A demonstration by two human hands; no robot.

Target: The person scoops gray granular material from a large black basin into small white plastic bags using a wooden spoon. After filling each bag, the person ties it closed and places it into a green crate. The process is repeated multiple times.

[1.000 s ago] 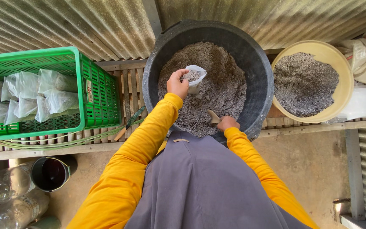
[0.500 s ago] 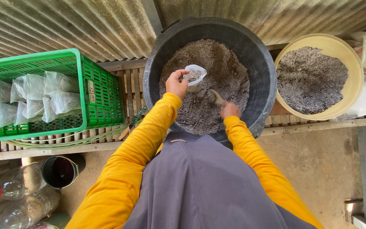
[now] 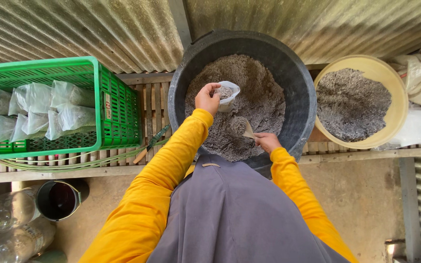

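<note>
The left hand point(image 3: 207, 99) is closed around the rim of a small clear plastic bag point(image 3: 228, 94), holding its mouth open above the grey, grainy soil mix point(image 3: 259, 97) that fills the large black round plastic tub point(image 3: 298, 83). Some of the same grey mix already sits inside the bag. Below and to the right of that hand, the right hand point(image 3: 267, 141) grips the handle of a small pale scoop point(image 3: 246, 129), whose bowl carries a heap of the mix and rests low over the tub's contents, just apart from the bag. Both arms wear yellow sleeves.

To the right of the right hand, outside the tub, stands a yellow round basin point(image 3: 399, 104) holding darker grey mix. Well to the left of the left hand sits a green plastic crate point(image 3: 118, 109) with filled clear bags point(image 3: 49, 109) lying in it. All rest on a slatted wooden desk point(image 3: 154, 100). Lower left of the left hand, down on the floor, stands a small dark bucket point(image 3: 59, 199).
</note>
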